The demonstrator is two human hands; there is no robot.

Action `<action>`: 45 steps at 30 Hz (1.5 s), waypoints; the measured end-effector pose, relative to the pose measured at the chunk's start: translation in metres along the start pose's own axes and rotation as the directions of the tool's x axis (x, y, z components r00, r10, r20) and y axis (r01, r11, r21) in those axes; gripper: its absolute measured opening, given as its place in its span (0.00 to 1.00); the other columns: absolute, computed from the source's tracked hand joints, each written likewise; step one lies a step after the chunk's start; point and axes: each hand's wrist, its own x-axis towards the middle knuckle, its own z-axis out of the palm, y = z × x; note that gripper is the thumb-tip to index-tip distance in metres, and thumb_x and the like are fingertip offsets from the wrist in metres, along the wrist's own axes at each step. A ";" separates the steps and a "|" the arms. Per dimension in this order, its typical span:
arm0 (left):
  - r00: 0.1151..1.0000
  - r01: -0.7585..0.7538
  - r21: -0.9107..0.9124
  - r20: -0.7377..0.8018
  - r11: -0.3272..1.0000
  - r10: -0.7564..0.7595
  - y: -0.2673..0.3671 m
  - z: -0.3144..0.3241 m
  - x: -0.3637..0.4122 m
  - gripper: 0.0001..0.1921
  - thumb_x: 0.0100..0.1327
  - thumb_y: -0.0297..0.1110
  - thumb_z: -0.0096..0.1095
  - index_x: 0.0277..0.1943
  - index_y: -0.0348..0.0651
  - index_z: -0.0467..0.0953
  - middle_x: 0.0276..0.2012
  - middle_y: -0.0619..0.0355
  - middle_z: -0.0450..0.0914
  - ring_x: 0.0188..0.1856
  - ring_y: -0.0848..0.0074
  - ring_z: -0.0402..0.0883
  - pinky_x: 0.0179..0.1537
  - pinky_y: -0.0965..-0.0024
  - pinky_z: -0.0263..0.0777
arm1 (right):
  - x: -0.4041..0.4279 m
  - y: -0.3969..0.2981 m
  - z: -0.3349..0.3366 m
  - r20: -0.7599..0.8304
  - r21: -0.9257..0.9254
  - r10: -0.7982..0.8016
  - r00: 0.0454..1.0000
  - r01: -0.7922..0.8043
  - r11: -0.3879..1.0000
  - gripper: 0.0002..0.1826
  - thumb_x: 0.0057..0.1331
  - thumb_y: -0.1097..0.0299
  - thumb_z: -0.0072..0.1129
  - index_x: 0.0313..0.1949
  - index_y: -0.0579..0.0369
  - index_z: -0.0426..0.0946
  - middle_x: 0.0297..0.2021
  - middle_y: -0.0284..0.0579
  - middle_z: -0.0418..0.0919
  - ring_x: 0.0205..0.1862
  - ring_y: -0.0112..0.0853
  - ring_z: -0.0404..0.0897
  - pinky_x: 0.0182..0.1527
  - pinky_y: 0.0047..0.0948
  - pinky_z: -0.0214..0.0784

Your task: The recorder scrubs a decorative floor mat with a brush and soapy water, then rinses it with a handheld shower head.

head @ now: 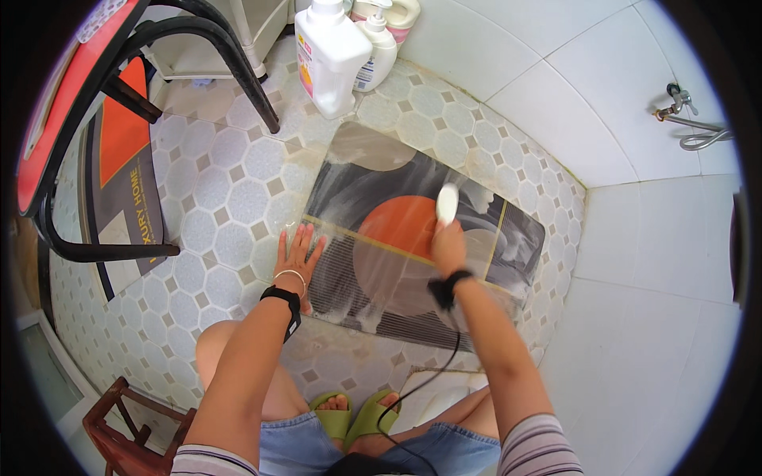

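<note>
A wet, patterned floor mat (405,285) in grey, black and orange lies on the tiled floor before me, streaked with whitish suds. My right hand (449,247) grips a white scrubbing brush (447,204) over the orange disc of the mat; the hand is slightly blurred, and the brush's underside is hidden. Flat at the mat's left edge rests my left hand (299,256), fingers spread and holding nothing. Both wrists wear black bands, and a thin black cable (447,363) hangs from the right one.
White plastic bottles, a large jug (333,59) and a pump bottle (376,53), stand beyond the mat. A black-legged chair (238,71) is at the left over another mat (122,190). A brown wooden stool (128,422) stands lower left. A wall tap (677,104) with a hose is at right.
</note>
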 end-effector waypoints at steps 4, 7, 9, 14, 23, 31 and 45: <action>1.000 -0.004 0.007 0.009 1.000 0.004 -0.001 0.001 0.000 0.74 0.30 0.65 0.73 0.68 0.41 0.23 0.68 0.40 0.22 0.70 0.51 0.18 0.64 0.42 0.18 | -0.178 0.005 -0.013 0.425 -0.176 0.204 0.882 -0.141 0.974 0.17 0.67 0.58 0.43 0.39 0.63 0.60 0.27 0.64 0.76 0.31 0.59 0.75 0.32 0.52 0.69; 1.000 -0.011 0.023 0.008 1.000 0.010 -0.003 0.001 0.001 0.74 0.31 0.66 0.72 0.68 0.42 0.23 0.68 0.40 0.22 0.70 0.52 0.18 0.64 0.42 0.18 | -0.258 0.004 -0.021 0.568 -0.170 0.210 0.796 -0.136 0.976 0.18 0.68 0.56 0.42 0.39 0.62 0.58 0.24 0.63 0.76 0.27 0.56 0.77 0.29 0.51 0.69; 1.000 -0.011 0.012 -0.002 1.000 0.011 -0.003 0.001 0.000 0.74 0.31 0.66 0.72 0.68 0.42 0.23 0.68 0.40 0.22 0.70 0.52 0.18 0.64 0.42 0.18 | -0.269 0.002 -0.017 0.532 -0.133 0.165 0.831 -0.111 0.985 0.18 0.68 0.56 0.41 0.39 0.62 0.58 0.24 0.62 0.76 0.26 0.56 0.76 0.29 0.51 0.69; 1.000 -0.017 -0.010 -0.003 1.000 0.017 -0.003 0.003 0.002 0.74 0.30 0.65 0.73 0.68 0.42 0.23 0.68 0.39 0.22 0.70 0.52 0.18 0.64 0.42 0.18 | -0.145 -0.011 -0.002 0.342 -0.096 0.136 0.930 -0.109 0.989 0.18 0.68 0.55 0.42 0.40 0.61 0.59 0.26 0.63 0.76 0.28 0.58 0.76 0.30 0.52 0.68; 0.999 -0.025 -0.039 -0.024 0.999 0.025 -0.001 0.007 0.002 0.75 0.28 0.64 0.74 0.68 0.41 0.24 0.68 0.39 0.22 0.69 0.51 0.18 0.63 0.41 0.17 | 0.064 -0.014 0.011 0.075 0.010 0.269 0.960 -0.270 0.963 0.26 0.67 0.51 0.39 0.43 0.68 0.67 0.42 0.66 0.75 0.45 0.57 0.73 0.47 0.48 0.66; 1.000 0.004 -0.026 -0.009 1.000 -0.004 -0.002 0.000 0.000 0.74 0.29 0.62 0.75 0.69 0.44 0.24 0.69 0.43 0.23 0.70 0.55 0.20 0.64 0.42 0.18 | -0.263 0.019 -0.031 0.515 -0.224 0.340 0.787 -0.260 0.939 0.22 0.66 0.53 0.43 0.43 0.63 0.58 0.28 0.66 0.76 0.31 0.61 0.75 0.35 0.56 0.66; 0.999 0.038 -0.036 -0.008 0.999 -0.039 0.006 -0.002 0.003 0.75 0.28 0.61 0.76 0.69 0.43 0.24 0.69 0.41 0.24 0.70 0.54 0.20 0.64 0.42 0.18 | 0.095 0.000 -0.001 0.005 0.028 0.269 0.963 -0.269 0.963 0.24 0.67 0.50 0.42 0.41 0.65 0.65 0.39 0.66 0.76 0.43 0.59 0.74 0.46 0.50 0.66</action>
